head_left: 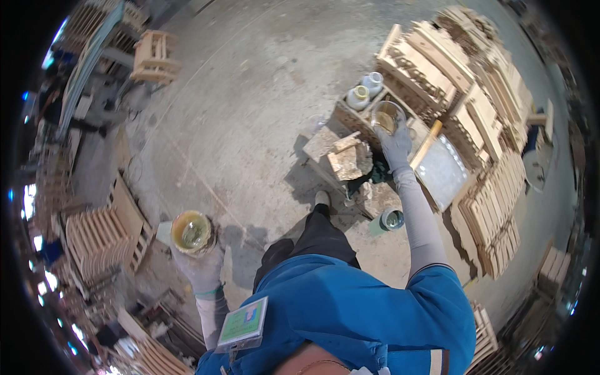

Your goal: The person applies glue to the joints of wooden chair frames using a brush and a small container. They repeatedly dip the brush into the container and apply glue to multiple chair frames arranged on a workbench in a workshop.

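My left hand, in a pale glove, is closed around a yellowish open cup on the left side, held over the floor. Something clear and shiny shows inside the cup, and a whitish piece juts from its left side. Out to the right my right hand, also gloved, is closed on a clear round tub with brownish contents. That tub is above a small wooden work stand. Beside it are two whitish jars, one with a yellow-stained rim.
Stacked wooden parts crowd the right side. A pale flat panel with a wooden strip lies near my right forearm. A greenish open jar and a rough block are nearer. Slatted wooden pieces fill the left.
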Action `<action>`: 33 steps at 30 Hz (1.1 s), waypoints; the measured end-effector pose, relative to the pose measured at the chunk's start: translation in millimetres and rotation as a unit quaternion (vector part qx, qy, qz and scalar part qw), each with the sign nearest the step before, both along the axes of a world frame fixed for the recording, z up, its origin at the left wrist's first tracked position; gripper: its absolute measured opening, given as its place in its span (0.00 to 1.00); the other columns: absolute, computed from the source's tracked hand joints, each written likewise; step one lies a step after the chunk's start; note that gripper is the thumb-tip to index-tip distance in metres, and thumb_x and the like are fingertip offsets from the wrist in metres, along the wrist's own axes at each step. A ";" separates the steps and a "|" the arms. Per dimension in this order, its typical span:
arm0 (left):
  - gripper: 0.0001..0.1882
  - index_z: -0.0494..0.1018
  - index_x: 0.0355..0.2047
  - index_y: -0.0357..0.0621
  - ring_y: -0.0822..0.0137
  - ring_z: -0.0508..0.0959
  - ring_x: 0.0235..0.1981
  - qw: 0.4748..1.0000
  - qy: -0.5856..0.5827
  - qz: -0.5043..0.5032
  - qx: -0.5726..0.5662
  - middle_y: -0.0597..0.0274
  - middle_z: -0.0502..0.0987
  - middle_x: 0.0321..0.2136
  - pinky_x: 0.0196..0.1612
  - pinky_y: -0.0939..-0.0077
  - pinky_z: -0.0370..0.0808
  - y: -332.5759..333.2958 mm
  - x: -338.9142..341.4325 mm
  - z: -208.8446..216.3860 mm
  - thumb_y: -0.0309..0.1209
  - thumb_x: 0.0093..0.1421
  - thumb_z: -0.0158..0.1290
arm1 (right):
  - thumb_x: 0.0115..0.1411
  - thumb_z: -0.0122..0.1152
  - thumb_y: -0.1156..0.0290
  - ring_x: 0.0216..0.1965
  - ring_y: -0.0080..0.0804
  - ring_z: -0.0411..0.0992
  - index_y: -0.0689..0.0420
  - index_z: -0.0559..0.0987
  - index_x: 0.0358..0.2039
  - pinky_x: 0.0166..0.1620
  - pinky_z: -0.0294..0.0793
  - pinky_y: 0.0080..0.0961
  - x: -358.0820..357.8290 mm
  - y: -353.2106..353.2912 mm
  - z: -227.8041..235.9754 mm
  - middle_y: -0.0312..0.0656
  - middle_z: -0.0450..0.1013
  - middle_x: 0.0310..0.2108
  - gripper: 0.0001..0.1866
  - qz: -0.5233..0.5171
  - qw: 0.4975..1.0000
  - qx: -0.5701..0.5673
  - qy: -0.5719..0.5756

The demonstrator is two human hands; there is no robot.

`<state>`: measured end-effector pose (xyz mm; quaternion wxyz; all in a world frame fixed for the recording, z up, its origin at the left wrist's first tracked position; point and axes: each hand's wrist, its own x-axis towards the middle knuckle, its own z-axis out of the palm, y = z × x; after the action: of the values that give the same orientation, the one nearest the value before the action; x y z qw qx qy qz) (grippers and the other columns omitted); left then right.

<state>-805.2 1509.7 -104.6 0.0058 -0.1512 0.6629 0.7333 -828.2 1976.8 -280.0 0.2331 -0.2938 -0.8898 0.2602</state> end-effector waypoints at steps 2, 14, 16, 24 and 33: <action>0.23 0.67 0.48 0.46 0.53 0.69 0.47 1.000 -0.002 -0.012 0.010 0.47 0.71 0.44 0.49 0.57 0.68 16.3 -3.5 14.8 0.45 0.57 0.47 | 0.44 0.66 0.51 0.46 0.48 0.68 0.65 0.68 0.48 0.50 0.65 0.36 -33.4 -10.5 -6.1 0.55 0.69 0.44 0.38 0.025 0.999 0.028 -0.024; 0.27 0.67 0.50 0.51 0.56 0.71 0.47 0.854 0.004 0.259 0.451 0.59 0.70 0.47 0.49 0.52 0.68 -30.5 69.8 37.4 0.54 0.60 0.37 | 0.52 0.51 0.42 0.37 0.41 0.73 0.60 0.72 0.44 0.39 0.71 0.34 -103.7 -14.7 -15.9 0.49 0.74 0.36 0.33 0.081 0.993 -0.041 -0.071; 0.26 0.67 0.49 0.51 0.56 0.73 0.44 0.855 0.020 0.254 0.451 0.58 0.71 0.45 0.46 0.49 0.70 -34.1 74.7 44.2 0.54 0.60 0.38 | 0.52 0.49 0.38 0.39 0.40 0.72 0.60 0.71 0.48 0.40 0.71 0.34 -97.9 -22.7 -14.2 0.50 0.74 0.39 0.37 0.071 0.994 -0.069 -0.046; 0.24 0.67 0.47 0.48 0.61 0.74 0.42 0.859 0.085 0.230 0.450 0.59 0.72 0.43 0.42 0.57 0.75 -72.5 109.0 33.6 0.51 0.59 0.42 | 0.52 0.51 0.41 0.43 0.38 0.71 0.60 0.67 0.52 0.44 0.69 0.33 -34.3 -115.3 18.6 0.50 0.71 0.43 0.37 0.147 0.988 -0.047 0.032; 0.18 0.64 0.48 0.46 0.62 0.75 0.40 0.837 0.217 0.185 0.467 0.60 0.71 0.42 0.38 0.61 0.77 -135.7 180.4 42.3 0.43 0.64 0.39 | 0.54 0.54 0.47 0.45 0.36 0.69 0.60 0.64 0.54 0.47 0.68 0.33 -3.6 -200.9 146.3 0.49 0.68 0.46 0.36 0.172 0.962 -0.011 0.214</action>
<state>-624.8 1374.0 -62.3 -0.2038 -0.0875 0.1861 0.9572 -831.9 1775.9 -133.7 0.3662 -0.0760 -0.8536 0.3627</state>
